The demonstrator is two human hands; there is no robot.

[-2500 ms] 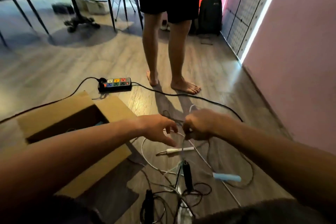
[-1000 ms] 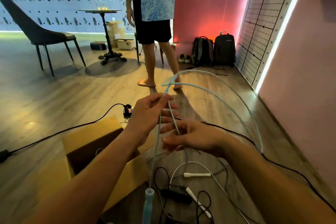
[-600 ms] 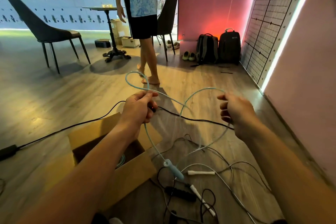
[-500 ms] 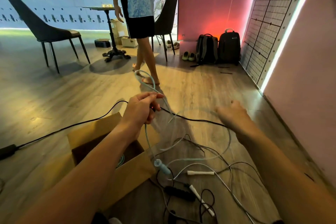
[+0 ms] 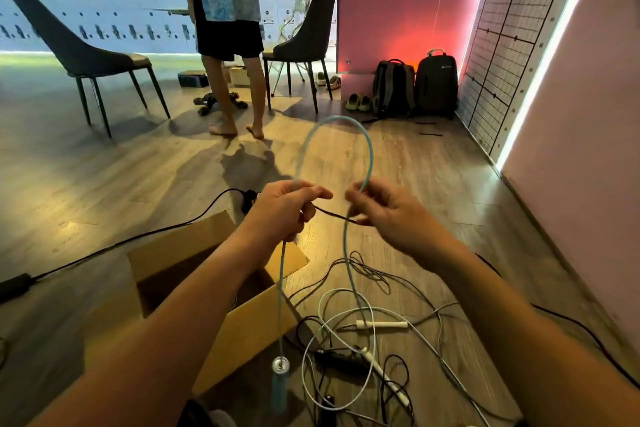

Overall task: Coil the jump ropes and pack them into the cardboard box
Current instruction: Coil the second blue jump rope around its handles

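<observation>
1. The step in hand appears to be coiling the light-blue jump rope (image 5: 370,156), held in the air above and just right of the cardboard box (image 5: 173,253).
2. The left hand (image 5: 287,210) is curled round one leg of the rope. The right hand (image 5: 384,215) pinches the other leg between thumb and fingers, and a tall loop arches between them.
3. The blue handle (image 5: 280,381) hangs straight down from the left hand, in front of the box's near flap. The other end trails from the right hand to the floor (image 5: 104,184) right of the box.
4. Next, the right hand probably needs to pass its leg to the left hand, then slide down for more length. The trailing part runs into a tangle and may snag.
5. The box sits open on the floor, flaps spread. Its inside is dark and partly hidden by the left forearm, so I cannot tell what it holds.
6. A white jump rope (image 5: 382,324) and a black jump rope (image 5: 341,360) lie uncoiled right of the box.
</observation>
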